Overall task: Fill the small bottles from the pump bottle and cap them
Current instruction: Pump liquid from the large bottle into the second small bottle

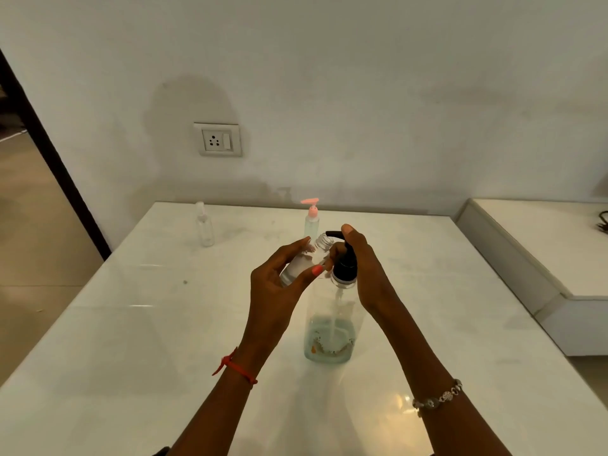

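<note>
— Near the middle of the table [131, 324], what's going on?

— The pump bottle [332, 324] stands there with the right hand [365, 268] wrapped round its black pump head [345, 261], thumb on top. At about ten o'clock of it, the left hand [279, 278] pinches an uncapped small bottle [297, 266] between thumb and fingers. It's tilted, with the mouth right beside the spout.

— So filling, not capping?

— I'd judge so. This one is being filled, or is about to be. I can't tell how much is inside it, and I can't see its cap anywhere.

— And the others?

— Toward twelve o'clock, by the wall, there's a pink-topped bottle [311, 222] with its top on. Out at ten o'clock, well apart, stands a clear capped bottle [204, 227]. Both look closed, so possibly finished, but their contents are too faint to read.

— What's left?

— At least finishing this fill and capping it. The pump bottle's liquid sits low, only near the base, so supply could run short.
</note>
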